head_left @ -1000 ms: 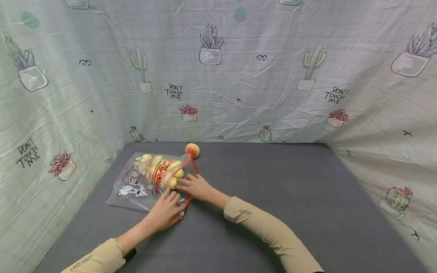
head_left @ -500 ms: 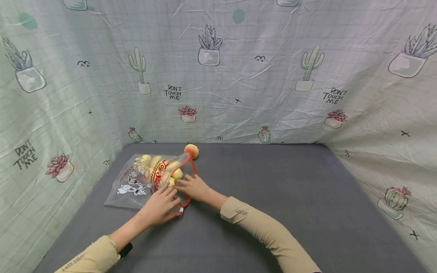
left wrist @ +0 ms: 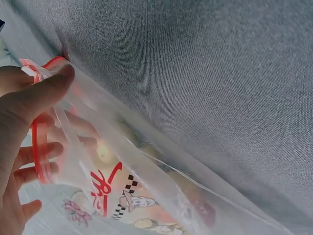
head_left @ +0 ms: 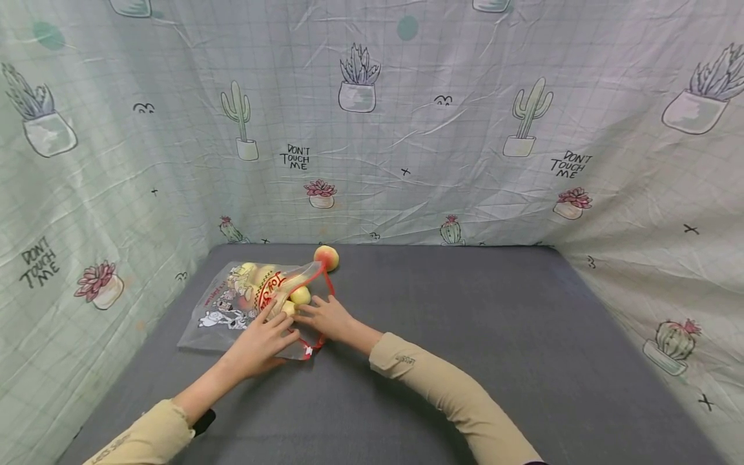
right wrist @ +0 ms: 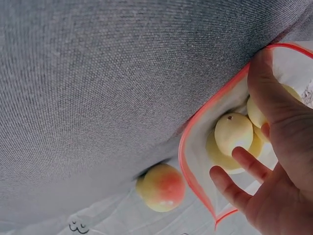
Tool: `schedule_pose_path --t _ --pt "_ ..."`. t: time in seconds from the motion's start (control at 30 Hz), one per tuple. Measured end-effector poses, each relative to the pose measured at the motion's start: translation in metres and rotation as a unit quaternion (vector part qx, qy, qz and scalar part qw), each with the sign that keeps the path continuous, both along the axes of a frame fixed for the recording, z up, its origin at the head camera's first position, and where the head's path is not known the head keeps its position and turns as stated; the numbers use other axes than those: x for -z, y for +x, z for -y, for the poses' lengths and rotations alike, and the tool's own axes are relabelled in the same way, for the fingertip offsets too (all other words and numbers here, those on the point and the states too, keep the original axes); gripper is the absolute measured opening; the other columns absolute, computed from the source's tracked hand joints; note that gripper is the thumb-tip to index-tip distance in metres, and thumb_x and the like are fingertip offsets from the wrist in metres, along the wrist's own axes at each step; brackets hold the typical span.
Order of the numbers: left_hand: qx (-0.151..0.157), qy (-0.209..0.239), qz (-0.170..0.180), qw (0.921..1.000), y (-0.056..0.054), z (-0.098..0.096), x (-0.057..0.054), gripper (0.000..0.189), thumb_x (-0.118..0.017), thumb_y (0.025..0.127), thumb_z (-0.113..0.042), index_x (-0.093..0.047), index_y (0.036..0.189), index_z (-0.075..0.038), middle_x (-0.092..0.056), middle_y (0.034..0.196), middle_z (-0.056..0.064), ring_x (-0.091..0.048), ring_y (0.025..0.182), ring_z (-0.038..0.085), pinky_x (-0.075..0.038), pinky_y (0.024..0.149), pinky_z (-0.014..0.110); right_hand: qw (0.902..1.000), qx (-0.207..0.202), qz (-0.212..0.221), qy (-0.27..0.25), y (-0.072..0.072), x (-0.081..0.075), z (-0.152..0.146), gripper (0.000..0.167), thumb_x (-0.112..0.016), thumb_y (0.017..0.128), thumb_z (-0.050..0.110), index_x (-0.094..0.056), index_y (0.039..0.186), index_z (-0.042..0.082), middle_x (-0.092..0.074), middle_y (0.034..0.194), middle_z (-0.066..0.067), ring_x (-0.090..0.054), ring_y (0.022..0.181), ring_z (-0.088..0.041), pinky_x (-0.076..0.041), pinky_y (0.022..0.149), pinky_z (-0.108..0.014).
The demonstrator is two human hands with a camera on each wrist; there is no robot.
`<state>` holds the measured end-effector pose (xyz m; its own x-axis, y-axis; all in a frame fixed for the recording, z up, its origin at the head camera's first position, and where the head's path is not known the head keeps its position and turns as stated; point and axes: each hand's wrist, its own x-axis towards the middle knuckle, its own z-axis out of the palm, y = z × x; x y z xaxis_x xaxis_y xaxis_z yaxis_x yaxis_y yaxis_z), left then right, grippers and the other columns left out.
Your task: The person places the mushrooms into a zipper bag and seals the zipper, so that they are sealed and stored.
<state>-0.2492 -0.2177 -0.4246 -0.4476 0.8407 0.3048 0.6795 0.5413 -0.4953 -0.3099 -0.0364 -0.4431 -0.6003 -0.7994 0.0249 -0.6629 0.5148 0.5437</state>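
Observation:
A clear plastic zip bag (head_left: 200,339) with cartoon print and a red edge lies at the left, holding several pale yellow peaches (right wrist: 234,134). My left hand (head_left: 256,342) rests over the bag's near side, fingers extended towards the fruit. In the left wrist view its thumb lies against the plastic by the white slider (left wrist: 29,71), and the fingers show partly through the bag. My right hand (head_left: 332,318) is at the bag's mouth. Its fingers are spread in front of the peaches, and its thumb lies at the red edge. Another peach (head_left: 327,258), yellow and red, lies outside beyond the mouth.
The bag and loose peach lie on a dark grey tabletop (head_left: 442,310). A pale cloth (head_left: 407,129) printed with cacti hangs behind and at both sides. A small black object (head_left: 203,423) shows beneath the left sleeve.
My left hand has slid left along the bag, away from the corner with the slider, which is now uncovered. My right hand has shifted slightly left at the mouth. The loose peach stays put.

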Motion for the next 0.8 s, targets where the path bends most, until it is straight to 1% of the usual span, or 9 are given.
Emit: schedule_pose_path --t 0.13,0.27,0.4,0.47,0.67,0.8 --pt "0.0 0.0 -0.002 1.0 0.001 0.004 -0.001 0.062 -0.082 0.044 -0.045 -0.057 0.096 -0.02 -0.058 0.097 0.005 -0.051 0.097 0.024 -0.026 0.102 0.055 1.0 0.004 -0.007 0.006 0.002 -0.002 0.003 0.076 -0.061 0.07 0.053 -0.026 0.137 0.042 -0.029 0.142 0.017 -0.04 0.112 -0.011 -0.046 0.078 -0.027" --pt "0.003 -0.002 -0.007 1.0 0.002 0.006 -0.001 0.061 -0.081 0.045 -0.045 -0.058 0.096 -0.019 -0.059 0.099 0.006 -0.052 0.097 0.024 -0.028 0.102 0.053 0.9999 0.01 -0.009 0.011 0.003 -0.003 0.005 0.075 -0.062 0.072 0.05 -0.024 0.137 0.043 -0.028 0.143 0.018 -0.04 0.114 -0.009 -0.046 0.078 -0.026" --pt "0.007 -0.004 -0.008 0.9999 0.002 0.008 -0.001 0.06 -0.081 0.047 -0.044 -0.059 0.096 -0.018 -0.059 0.1 0.006 -0.053 0.098 0.025 -0.029 0.101 0.051 0.9998 0.014 -0.001 0.015 0.003 -0.004 0.008 0.08 -0.064 0.069 0.053 -0.023 0.137 0.043 -0.026 0.144 0.018 -0.04 0.114 -0.009 -0.045 0.079 -0.026" --pt "0.008 -0.004 -0.007 0.9999 0.002 0.008 -0.001 0.06 -0.081 0.047 -0.043 -0.059 0.096 -0.018 -0.059 0.099 0.006 -0.053 0.098 0.024 -0.029 0.101 0.051 0.9998 0.011 0.0 0.013 0.002 -0.004 0.008 0.083 -0.064 0.067 0.055 -0.023 0.137 0.043 -0.026 0.144 0.018 -0.041 0.113 -0.009 -0.045 0.079 -0.026" --pt "0.016 -0.006 -0.01 0.9998 0.002 0.007 0.001 0.059 -0.081 0.047 -0.042 -0.06 0.097 -0.018 -0.059 0.097 0.005 -0.053 0.097 0.024 -0.03 0.101 0.05 0.9999 -0.001 0.012 -0.007 -0.003 -0.001 0.0 0.084 -0.06 0.064 0.062 -0.025 0.137 0.041 -0.028 0.143 0.018 -0.04 0.111 -0.009 -0.042 0.085 -0.031" --pt "0.021 -0.005 -0.016 0.9996 0.002 0.005 0.001 0.057 -0.08 0.048 -0.043 -0.06 0.095 -0.019 -0.059 0.095 0.004 -0.053 0.096 0.023 -0.032 0.101 0.05 0.9994 -0.028 -0.002 -0.021 -0.005 0.0 -0.01 0.08 -0.053 0.065 0.067 -0.028 0.137 0.041 -0.03 0.143 0.018 -0.042 0.103 -0.009 -0.04 0.081 -0.03"
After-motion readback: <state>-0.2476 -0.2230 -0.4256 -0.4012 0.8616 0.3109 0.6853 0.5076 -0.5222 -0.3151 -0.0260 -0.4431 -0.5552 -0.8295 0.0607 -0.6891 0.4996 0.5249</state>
